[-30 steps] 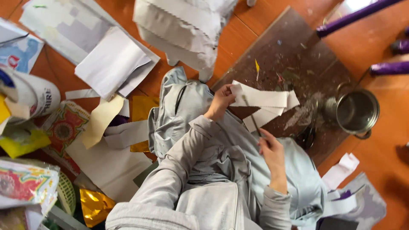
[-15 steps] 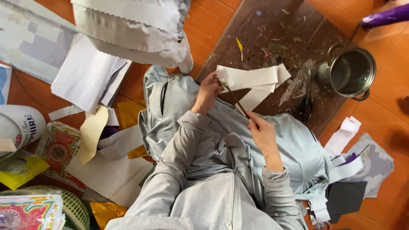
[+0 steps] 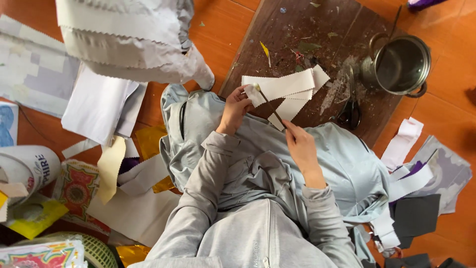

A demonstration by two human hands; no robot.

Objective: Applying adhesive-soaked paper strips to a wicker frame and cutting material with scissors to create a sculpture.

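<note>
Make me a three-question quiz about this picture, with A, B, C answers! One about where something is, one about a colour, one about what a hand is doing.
1. Where do the scissors lie?
A. on the dark board
B. in the pot
C. on the green basket

2. What colour are the paper strips being held?
A. red
B. white
C. black

3. What is the right hand doing?
A. resting flat on the floor
B. holding a thin stick against the strips
C. lifting the pot

Answers:
1 A, they lie on the board beside the metal pot.
2 B, the strips are white.
3 B, the stick's far tip touches the strip at the left hand.
</note>
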